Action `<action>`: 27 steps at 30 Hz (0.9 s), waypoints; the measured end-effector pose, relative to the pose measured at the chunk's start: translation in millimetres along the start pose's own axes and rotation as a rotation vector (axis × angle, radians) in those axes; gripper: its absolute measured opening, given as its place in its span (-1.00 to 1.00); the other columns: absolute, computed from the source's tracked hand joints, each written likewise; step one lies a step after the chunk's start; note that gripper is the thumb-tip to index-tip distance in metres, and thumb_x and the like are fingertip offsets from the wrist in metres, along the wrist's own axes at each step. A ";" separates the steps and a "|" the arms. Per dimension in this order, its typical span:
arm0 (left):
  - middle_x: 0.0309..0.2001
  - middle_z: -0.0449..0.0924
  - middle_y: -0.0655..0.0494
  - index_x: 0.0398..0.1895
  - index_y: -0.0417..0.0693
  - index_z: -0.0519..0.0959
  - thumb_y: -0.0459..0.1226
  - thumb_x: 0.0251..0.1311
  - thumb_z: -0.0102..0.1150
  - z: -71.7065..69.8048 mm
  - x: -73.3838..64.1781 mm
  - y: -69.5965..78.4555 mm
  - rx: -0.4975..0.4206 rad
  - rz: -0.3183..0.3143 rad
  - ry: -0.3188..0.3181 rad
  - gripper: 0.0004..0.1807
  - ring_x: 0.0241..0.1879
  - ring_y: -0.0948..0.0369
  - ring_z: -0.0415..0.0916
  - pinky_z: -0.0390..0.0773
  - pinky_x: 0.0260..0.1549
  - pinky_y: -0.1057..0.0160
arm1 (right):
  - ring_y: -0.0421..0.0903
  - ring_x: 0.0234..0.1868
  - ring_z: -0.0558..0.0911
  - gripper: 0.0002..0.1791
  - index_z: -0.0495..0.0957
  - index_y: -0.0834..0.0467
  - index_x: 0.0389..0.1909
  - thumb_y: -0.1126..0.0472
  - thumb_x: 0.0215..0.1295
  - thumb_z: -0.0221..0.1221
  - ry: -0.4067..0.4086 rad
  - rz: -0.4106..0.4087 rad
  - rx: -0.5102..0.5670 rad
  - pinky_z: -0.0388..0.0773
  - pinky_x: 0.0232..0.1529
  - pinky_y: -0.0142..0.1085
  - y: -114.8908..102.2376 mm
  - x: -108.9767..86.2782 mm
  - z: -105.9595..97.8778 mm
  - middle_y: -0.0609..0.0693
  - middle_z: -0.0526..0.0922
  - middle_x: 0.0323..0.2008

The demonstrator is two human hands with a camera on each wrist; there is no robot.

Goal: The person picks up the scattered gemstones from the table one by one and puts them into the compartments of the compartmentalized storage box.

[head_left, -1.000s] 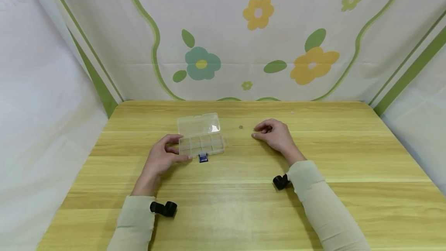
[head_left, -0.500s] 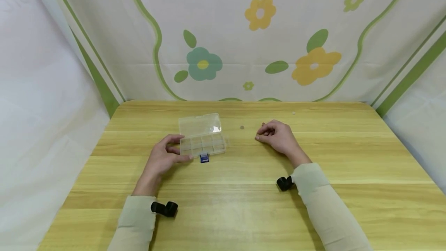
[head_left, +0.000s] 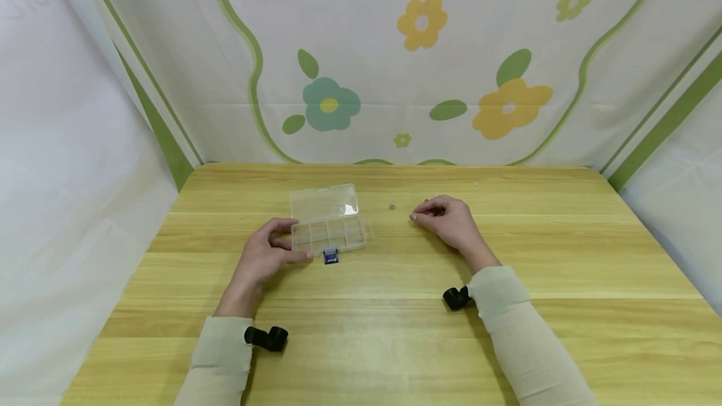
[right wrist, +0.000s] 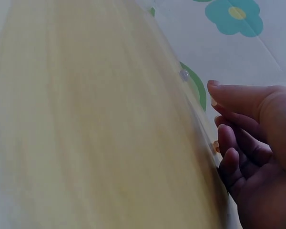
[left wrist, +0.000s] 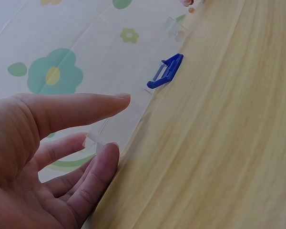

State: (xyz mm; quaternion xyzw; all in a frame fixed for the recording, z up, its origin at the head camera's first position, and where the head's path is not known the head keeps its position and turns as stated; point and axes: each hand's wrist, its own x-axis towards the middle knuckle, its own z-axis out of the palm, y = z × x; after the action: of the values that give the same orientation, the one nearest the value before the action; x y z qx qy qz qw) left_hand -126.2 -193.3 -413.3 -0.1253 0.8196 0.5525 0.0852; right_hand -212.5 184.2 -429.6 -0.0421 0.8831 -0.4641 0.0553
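My left hand (head_left: 265,255) grips the left end of a clear plastic compartment box (head_left: 328,234), thumb at its front edge and fingers behind. The box lies open on the table, its lid (head_left: 324,203) tipped back, and a blue latch (left wrist: 168,71) hangs at its front. To the right, my right hand (head_left: 445,218) pinches thumb and index finger together low over the table. A tiny pale bead-like object (right wrist: 213,101) shows between those fingertips, too small to name surely. Just beyond the hand is an orange bead (right wrist: 216,146), partly hidden by the fingers.
A greyish bead (head_left: 392,207) lies between the box and my right hand. Farther back on the right is a small whitish bead (head_left: 476,184). The wooden table (head_left: 361,343) ends at a flower-printed cloth (head_left: 372,49) behind.
My right thumb and index finger have come closer together. The right hand has shifted slightly right and then back left. My left hand and the box stay put.
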 end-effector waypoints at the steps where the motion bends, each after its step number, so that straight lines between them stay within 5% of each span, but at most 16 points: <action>1: 0.31 0.53 -0.08 0.45 0.07 0.53 -0.30 0.03 0.69 0.0 -0.1 0.1 -0.001 -0.002 0.002 -0.15 0.09 0.04 0.51 0.40 0.04 0.15 | -0.02 -0.06 0.63 -0.74 0.82 0.05 -0.04 0.00 0.38 0.46 0.004 0.006 0.006 0.58 -0.02 -0.19 -1.2 0.3 0.9 0.05 0.69 0.04; 9: 0.30 0.54 -0.07 0.44 0.09 0.54 -0.29 0.03 0.69 -0.8 -0.3 0.0 -0.005 -0.008 0.006 -0.16 0.08 0.05 0.50 0.39 0.04 0.14 | -0.01 -0.05 0.61 -0.69 0.81 0.02 -0.03 -0.07 0.36 0.47 0.036 0.042 0.086 0.57 -0.06 -0.19 -10.5 3.4 7.9 0.00 0.70 -0.01; 27: 0.31 0.53 -0.07 0.43 0.07 0.55 -0.32 0.01 0.69 0.4 0.4 -0.1 -0.014 -0.002 0.008 -0.16 0.06 0.05 0.50 0.41 0.03 0.15 | -0.04 -0.09 0.62 -0.75 0.85 0.02 -0.12 -0.02 0.29 0.53 0.088 -0.048 0.227 0.56 -0.13 -0.26 -24.8 7.3 36.7 -0.09 0.70 -0.10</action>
State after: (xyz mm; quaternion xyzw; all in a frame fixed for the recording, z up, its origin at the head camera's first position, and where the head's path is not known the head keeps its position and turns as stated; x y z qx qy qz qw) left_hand -126.5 -193.0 -413.6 -0.1289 0.8161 0.5574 0.0815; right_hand -214.2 139.4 -430.2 -0.0362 0.8252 -0.5636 0.0101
